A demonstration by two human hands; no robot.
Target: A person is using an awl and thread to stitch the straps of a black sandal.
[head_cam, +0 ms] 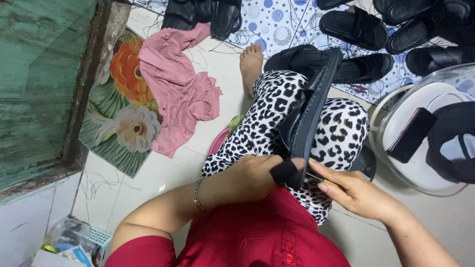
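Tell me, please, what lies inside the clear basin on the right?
Inside the clear basin lie a white plate, a black block and a black strap piece. The strap piece covers part of the basin's bottom, so anything beneath it is hidden.

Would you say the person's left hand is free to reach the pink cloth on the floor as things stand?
Probably not at once: the left hand grips the black sandal on the lap. The pink cloth lies unobstructed on that side.

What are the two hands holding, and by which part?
The left hand grips the near end of a black rubber sandal at its strap; the right hand pinches that same end.
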